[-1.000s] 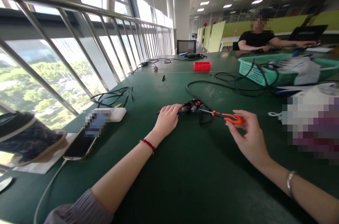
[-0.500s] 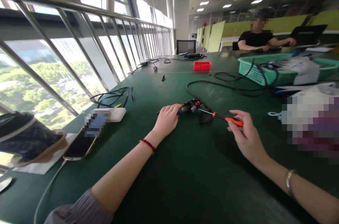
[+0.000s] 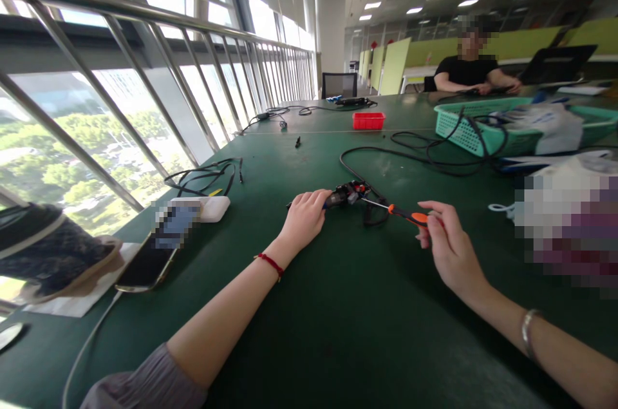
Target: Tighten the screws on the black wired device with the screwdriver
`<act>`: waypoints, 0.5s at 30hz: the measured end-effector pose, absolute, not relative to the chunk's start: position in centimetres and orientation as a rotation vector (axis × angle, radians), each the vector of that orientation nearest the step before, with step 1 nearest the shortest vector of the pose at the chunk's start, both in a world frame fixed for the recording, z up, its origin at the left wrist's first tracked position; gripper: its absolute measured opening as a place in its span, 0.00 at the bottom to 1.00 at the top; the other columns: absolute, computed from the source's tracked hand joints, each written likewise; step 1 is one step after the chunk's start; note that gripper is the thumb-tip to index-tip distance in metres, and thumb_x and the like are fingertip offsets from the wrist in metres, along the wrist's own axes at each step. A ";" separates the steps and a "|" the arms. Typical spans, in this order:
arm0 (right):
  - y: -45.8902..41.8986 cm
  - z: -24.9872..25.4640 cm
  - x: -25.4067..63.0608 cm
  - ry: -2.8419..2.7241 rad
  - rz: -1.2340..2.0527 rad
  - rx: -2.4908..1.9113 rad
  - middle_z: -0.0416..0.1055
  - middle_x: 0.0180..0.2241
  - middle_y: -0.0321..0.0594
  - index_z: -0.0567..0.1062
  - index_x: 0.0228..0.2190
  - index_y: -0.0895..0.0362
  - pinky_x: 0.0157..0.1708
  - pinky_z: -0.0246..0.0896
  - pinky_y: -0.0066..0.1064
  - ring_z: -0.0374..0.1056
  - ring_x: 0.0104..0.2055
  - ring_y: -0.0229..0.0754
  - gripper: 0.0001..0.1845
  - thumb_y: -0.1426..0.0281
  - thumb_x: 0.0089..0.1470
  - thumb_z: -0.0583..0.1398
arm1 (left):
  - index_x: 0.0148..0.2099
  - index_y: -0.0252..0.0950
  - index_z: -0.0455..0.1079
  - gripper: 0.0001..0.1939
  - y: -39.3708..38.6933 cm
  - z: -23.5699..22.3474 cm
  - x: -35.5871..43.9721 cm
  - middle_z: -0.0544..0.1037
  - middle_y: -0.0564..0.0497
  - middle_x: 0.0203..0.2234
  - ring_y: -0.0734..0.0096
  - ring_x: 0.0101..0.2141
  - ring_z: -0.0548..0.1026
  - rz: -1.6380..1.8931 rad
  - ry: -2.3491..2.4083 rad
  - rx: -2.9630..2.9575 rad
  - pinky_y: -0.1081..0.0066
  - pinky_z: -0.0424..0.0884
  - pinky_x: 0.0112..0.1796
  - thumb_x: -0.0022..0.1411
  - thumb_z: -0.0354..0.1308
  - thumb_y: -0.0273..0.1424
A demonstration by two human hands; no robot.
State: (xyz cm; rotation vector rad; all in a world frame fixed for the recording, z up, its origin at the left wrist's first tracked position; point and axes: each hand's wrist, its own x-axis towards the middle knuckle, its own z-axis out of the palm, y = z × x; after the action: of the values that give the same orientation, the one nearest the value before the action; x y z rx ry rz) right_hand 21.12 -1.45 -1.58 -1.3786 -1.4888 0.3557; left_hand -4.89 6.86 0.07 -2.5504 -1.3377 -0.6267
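Observation:
My left hand (image 3: 305, 216) is closed over a dark corded device (image 3: 345, 194) that lies on the green table. Its far end, with small red and black parts and what looks like an exposed inside, sticks out past my fingers; the rest is under my palm. In my right hand (image 3: 449, 241) is the orange and black handle of a screwdriver (image 3: 405, 214), held between thumb and fingers. The screwdriver's thin shaft points left, its tip at the device's exposed end. Exactly what the tip touches is too small to make out.
A black cord (image 3: 376, 150) runs from the device towards a green basket (image 3: 463, 129). Farther back stands a red tray (image 3: 368, 121). To the left lie a phone (image 3: 157, 254), a white case (image 3: 215, 208) and a cable (image 3: 207, 177). Another person (image 3: 468, 71) sits across the table.
My right thumb and fingers have shifted around the screwdriver's handle, and the handle looks turned. My left hand and the device stay put. The other person's arm has drawn in.

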 end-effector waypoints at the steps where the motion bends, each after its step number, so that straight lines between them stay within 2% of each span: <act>1: -1.4 -1.6 21.1 -1.490 0.329 -1.371 0.66 0.26 0.36 0.63 0.48 0.54 0.31 0.68 0.36 0.68 0.27 0.40 0.18 0.59 0.62 0.47 | 0.56 0.36 0.60 0.20 6.9 0.1 -4.9 0.72 0.46 0.51 0.62 0.49 0.70 -0.624 -1.336 -2.550 0.61 0.64 0.52 0.62 0.47 0.22; 3: -1.4 -1.8 21.1 -1.483 0.296 -1.336 0.70 0.33 0.41 0.62 0.49 0.55 0.33 0.69 0.37 0.71 0.32 0.42 0.18 0.60 0.61 0.50 | 0.56 0.35 0.60 0.20 6.9 0.0 -4.9 0.72 0.46 0.51 0.62 0.49 0.70 -0.621 -1.335 -2.548 0.61 0.64 0.52 0.62 0.47 0.22; 6: -1.3 -1.9 21.2 -1.470 0.294 -1.257 0.68 0.45 0.47 0.62 0.49 0.54 0.39 0.70 0.39 0.73 0.38 0.43 0.18 0.61 0.60 0.52 | 0.56 0.34 0.60 0.20 6.9 0.0 -4.9 0.72 0.46 0.51 0.61 0.49 0.70 -0.618 -1.336 -2.546 0.60 0.64 0.51 0.62 0.47 0.22; 8: -1.3 -1.9 21.2 -1.462 0.294 -1.240 0.68 0.46 0.48 0.62 0.48 0.54 0.39 0.70 0.39 0.73 0.38 0.43 0.18 0.60 0.59 0.53 | 0.56 0.35 0.60 0.20 6.9 0.0 -4.9 0.72 0.46 0.51 0.61 0.49 0.70 -0.613 -1.338 -2.544 0.60 0.64 0.51 0.62 0.47 0.22; 11: -1.3 -1.8 21.3 -1.471 0.324 -1.300 0.71 0.32 0.41 0.63 0.47 0.55 0.33 0.70 0.37 0.72 0.30 0.42 0.18 0.59 0.59 0.53 | 0.56 0.35 0.60 0.20 6.9 0.0 -4.9 0.72 0.46 0.51 0.61 0.49 0.70 -0.606 -1.344 -2.539 0.60 0.64 0.51 0.62 0.47 0.22; 13: -1.4 -1.7 21.3 -1.491 0.385 -1.343 0.66 0.21 0.33 0.65 0.46 0.55 0.28 0.68 0.35 0.69 0.24 0.40 0.18 0.58 0.60 0.51 | 0.56 0.35 0.60 0.20 6.9 0.0 -4.9 0.72 0.46 0.51 0.61 0.49 0.70 -0.606 -1.347 -2.537 0.60 0.64 0.52 0.62 0.47 0.22; 15: -1.5 -1.7 21.4 -1.505 0.421 -1.363 0.61 0.17 0.30 0.65 0.46 0.55 0.26 0.67 0.34 0.66 0.21 0.39 0.18 0.58 0.61 0.49 | 0.56 0.35 0.60 0.20 6.9 0.1 -4.9 0.72 0.46 0.50 0.62 0.49 0.70 -0.607 -1.347 -2.539 0.60 0.64 0.52 0.62 0.47 0.22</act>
State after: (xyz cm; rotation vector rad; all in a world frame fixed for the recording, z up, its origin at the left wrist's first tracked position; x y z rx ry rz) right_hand 21.38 -1.50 -1.68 -1.3632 -1.5048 0.4208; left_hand -4.93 6.85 0.07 -2.5387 -1.3474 -0.6066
